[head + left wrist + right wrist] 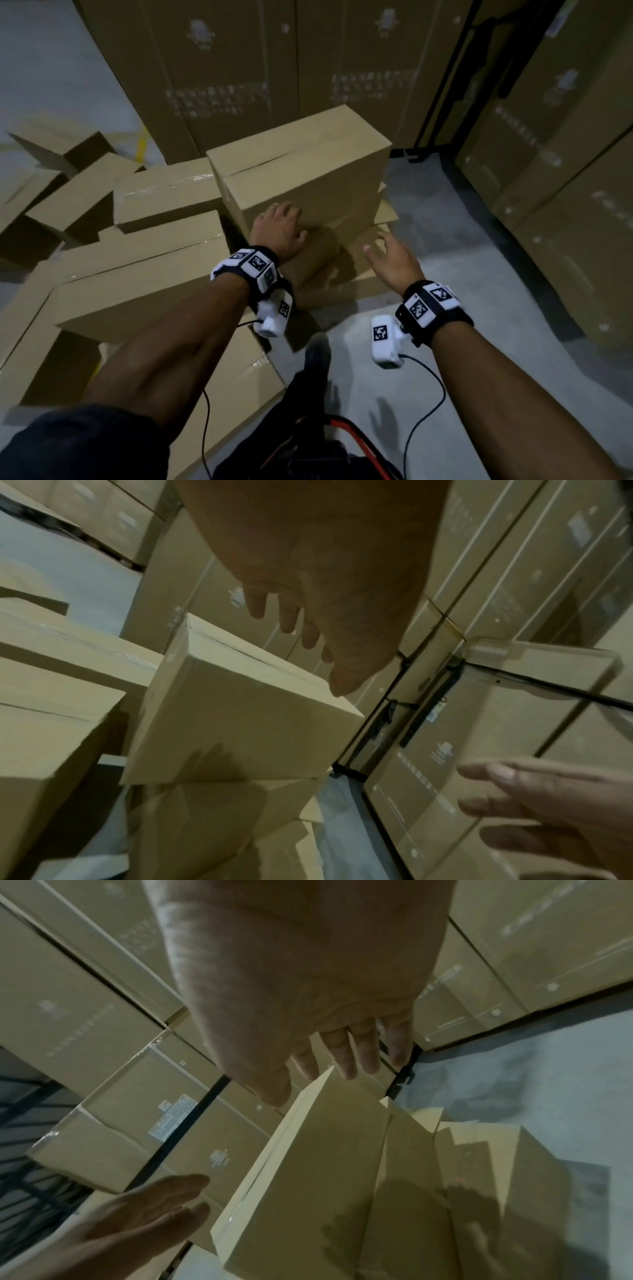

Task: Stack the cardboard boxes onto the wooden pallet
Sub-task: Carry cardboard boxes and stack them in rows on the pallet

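A plain cardboard box (pixel 301 171) tops a short, uneven stack of boxes (pixel 346 270) on the floor. My left hand (pixel 281 224) is open with spread fingers at the near lower edge of the top box; I cannot tell whether it touches. In the left wrist view the box (pixel 240 710) lies just below the straight fingers (pixel 287 618). To the right of the stack my right hand (pixel 387 251) hovers open and holds nothing. The right wrist view shows its fingers (pixel 342 1053) extended above the box (pixel 325 1164). No wooden pallet is visible in any view.
Several loose cardboard boxes (pixel 137 291) lie piled at the left. Tall printed cartons (pixel 239 68) wall off the back, and more cartons (pixel 565 171) line the right. A black frame (pixel 442 102) stands between them. Grey floor (pixel 462 257) runs along the right. My shoe (pixel 317 353) is near the stack.
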Demonstrator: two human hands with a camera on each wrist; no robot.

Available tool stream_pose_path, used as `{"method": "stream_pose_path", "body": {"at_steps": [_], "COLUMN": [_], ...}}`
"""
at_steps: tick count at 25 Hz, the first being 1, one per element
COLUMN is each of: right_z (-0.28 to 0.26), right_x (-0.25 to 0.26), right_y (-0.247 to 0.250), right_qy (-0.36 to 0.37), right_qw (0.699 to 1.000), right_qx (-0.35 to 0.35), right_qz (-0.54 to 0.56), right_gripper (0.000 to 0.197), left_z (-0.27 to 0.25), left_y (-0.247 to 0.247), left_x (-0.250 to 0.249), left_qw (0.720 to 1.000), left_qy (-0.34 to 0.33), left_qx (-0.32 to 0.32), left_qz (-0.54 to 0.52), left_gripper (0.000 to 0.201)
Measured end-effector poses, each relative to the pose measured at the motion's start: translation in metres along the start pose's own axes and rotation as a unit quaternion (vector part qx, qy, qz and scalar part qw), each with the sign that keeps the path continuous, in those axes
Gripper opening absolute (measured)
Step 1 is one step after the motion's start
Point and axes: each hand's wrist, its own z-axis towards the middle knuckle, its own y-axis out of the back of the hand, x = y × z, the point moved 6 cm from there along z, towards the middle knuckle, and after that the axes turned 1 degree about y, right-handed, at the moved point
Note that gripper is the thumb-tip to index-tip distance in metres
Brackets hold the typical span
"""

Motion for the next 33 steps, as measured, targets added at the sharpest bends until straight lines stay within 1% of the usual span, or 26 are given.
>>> {"method": "stream_pose_path", "body": {"at_steps": [5,7,10,12,16,18,19,22,23,24,27,31,33], "right_z": [0.114,0.161,0.219,0.249,0.289,0.298,0.299,0.307,0.31,0.313,0.328,0.356,0.37], "right_x": [0.035,0.05,0.069,0.08,0.101,0.107,0.109,0.108,0.107,0.106,0.106,0.109,0.117], "right_y": [-0.013,-0.019,-0.035,-0.046,-0.063,-0.074,-0.079,-0.089,-0.09,-0.091,-0.086,-0.069,-0.062], "right_qy": [-0.036,-0.071,-0.146,-0.178,-0.221,-0.227,-0.227,-0.225,-0.222,-0.219,-0.211,-0.184,-0.144], "right_qw": [0.996,0.988,0.961,0.949,0.92,0.913,0.913,0.919,0.923,0.927,0.934,0.955,0.966], "right_qx": [0.003,-0.003,0.002,0.005,-0.002,0.006,0.01,0.006,0.007,0.008,0.001,0.003,0.014], "right_qz": [0.085,0.14,0.233,0.262,0.323,0.34,0.34,0.325,0.315,0.305,0.289,0.234,0.212], "right_gripper": [0.062,0.062,0.067,0.075,0.094,0.1,0.104,0.111,0.112,0.113,0.113,0.107,0.103], "left_z": [0.137,0.195,0.272,0.311,0.369,0.386,0.392,0.408,0.41,0.411,0.411,0.398,0.384], "left_y": [0.023,0.024,0.014,0.005,-0.012,-0.02,-0.023,-0.031,-0.033,-0.033,-0.033,-0.033,-0.037], "left_x": [0.055,0.079,0.111,0.127,0.14,0.144,0.145,0.152,0.155,0.157,0.16,0.176,0.185], "left_qw": [0.995,0.989,0.98,0.976,0.979,0.982,0.984,0.982,0.981,0.979,0.972,0.962,0.958], "left_qy": [0.061,0.094,0.133,0.149,0.138,0.124,0.116,0.106,0.108,0.114,0.127,0.136,0.134], "left_qx": [-0.016,-0.011,0.031,0.058,0.103,0.12,0.126,0.151,0.156,0.16,0.185,0.225,0.244], "left_qz": [-0.075,-0.111,-0.145,-0.149,-0.105,-0.071,-0.056,-0.041,-0.044,-0.046,-0.074,-0.067,-0.063], "left_gripper": [0.057,0.058,0.062,0.067,0.078,0.081,0.079,0.065,0.064,0.067,0.089,0.099,0.105]}}
